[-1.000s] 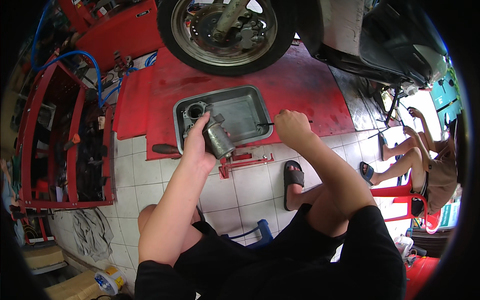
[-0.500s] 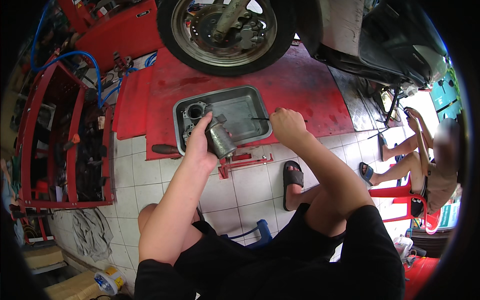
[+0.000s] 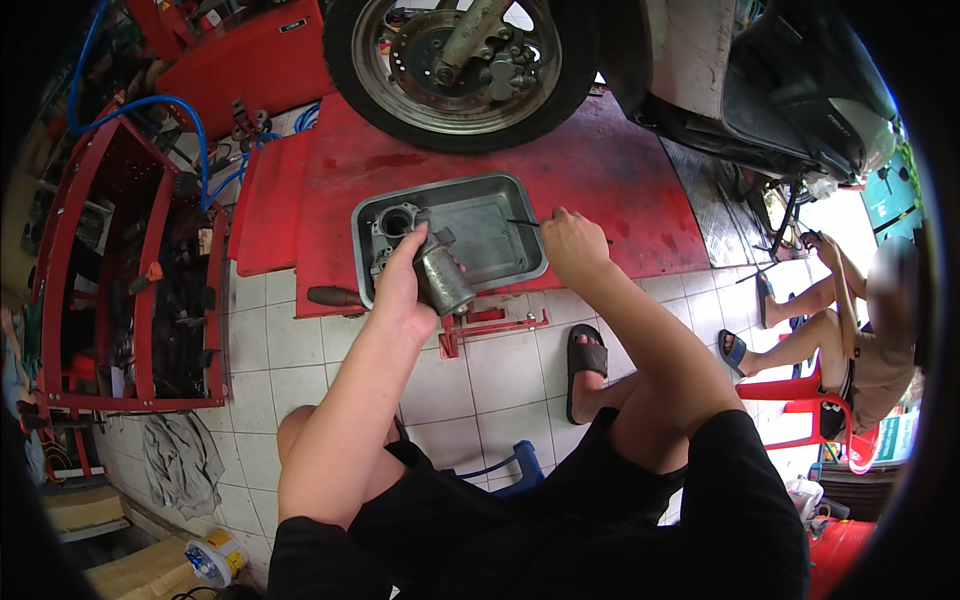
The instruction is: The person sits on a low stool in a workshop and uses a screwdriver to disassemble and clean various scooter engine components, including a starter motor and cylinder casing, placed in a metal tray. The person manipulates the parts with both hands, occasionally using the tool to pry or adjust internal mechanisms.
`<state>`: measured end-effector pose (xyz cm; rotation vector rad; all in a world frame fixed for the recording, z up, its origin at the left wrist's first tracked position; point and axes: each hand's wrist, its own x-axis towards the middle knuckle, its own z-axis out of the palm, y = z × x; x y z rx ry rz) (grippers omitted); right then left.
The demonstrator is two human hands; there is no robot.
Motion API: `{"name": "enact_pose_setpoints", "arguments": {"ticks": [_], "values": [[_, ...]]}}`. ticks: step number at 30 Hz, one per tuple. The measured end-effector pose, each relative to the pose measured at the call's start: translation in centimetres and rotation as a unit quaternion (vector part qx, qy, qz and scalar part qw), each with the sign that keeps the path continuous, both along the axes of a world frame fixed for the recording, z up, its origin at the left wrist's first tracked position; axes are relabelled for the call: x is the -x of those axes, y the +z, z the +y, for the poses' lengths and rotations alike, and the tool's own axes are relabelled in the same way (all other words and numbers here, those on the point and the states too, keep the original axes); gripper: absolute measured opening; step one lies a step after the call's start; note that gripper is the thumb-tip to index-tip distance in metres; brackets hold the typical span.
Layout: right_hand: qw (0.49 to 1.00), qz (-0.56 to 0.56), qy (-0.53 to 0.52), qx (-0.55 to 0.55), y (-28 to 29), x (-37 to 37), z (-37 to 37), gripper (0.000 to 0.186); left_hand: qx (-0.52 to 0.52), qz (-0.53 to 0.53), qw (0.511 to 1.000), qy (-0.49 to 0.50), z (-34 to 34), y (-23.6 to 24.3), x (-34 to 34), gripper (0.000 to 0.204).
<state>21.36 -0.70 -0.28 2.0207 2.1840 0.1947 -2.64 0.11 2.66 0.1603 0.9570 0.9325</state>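
Note:
My left hand (image 3: 400,285) grips a metal part over the left end of a steel tray (image 3: 490,238), with a scuffed cylindrical body (image 3: 441,273) toward me and a ring-shaped housing (image 3: 396,223) at the far end; whether these are one piece I cannot tell. My right hand (image 3: 573,248) is closed on a thin dark rod (image 3: 522,222), whose left end is over the tray's right part. The tray lies on a red platform (image 3: 630,200). A dark tool handle (image 3: 335,297) sticks out beside the tray's lower left.
A motorcycle front wheel (image 3: 460,75) stands beyond the tray. A red tool trolley (image 3: 135,280) with a blue hose (image 3: 185,108) is at left. Another person (image 3: 865,370) sits at right on a red chair (image 3: 800,390). A grey rag (image 3: 180,465) lies on the tiles.
My right hand has shifted slightly up and left with the rod, whose left end now sits higher over the tray. My left hand keeps its grip. The seated person's arms have moved.

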Motion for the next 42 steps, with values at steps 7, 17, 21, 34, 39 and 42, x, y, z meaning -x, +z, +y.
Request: {"name": "enact_pose_setpoints", "arguments": {"ticks": [7, 17, 21, 34, 39, 42], "values": [[0.999, 0.009, 0.015, 0.042, 1.0, 0.3, -0.9, 0.011, 0.006, -0.008, 1.000, 0.003, -0.1, 0.3, 0.1, 0.027], [0.997, 0.025, 0.002, 0.068, 2.7, -1.3, -2.0, 0.011, 0.003, -0.004, 1.000, 0.010, -0.1, -0.2, 0.3, 0.025], [0.996, -0.009, 0.001, 0.090, 3.5, -0.8, -2.3, 0.011, -0.001, -0.002, 1.000, 0.000, -0.3, 0.0, 0.1, 0.026], [0.999, -0.011, -0.011, 0.048, 4.5, -0.4, -2.9, 0.013, 0.002, -0.010, 1.000, -0.005, -0.1, -0.2, 0.0, 0.026], [0.994, 0.081, -0.032, 0.060, 3.6, -1.3, -2.1, 0.020, 0.001, -0.005, 1.000, -0.003, -0.1, -0.4, 0.1, 0.026], [0.959, 0.274, -0.046, 0.061, 3.3, -1.7, -2.0, 0.037, -0.005, -0.051, 0.999, 0.018, 0.0, -0.4, -0.1, 0.031]]}}
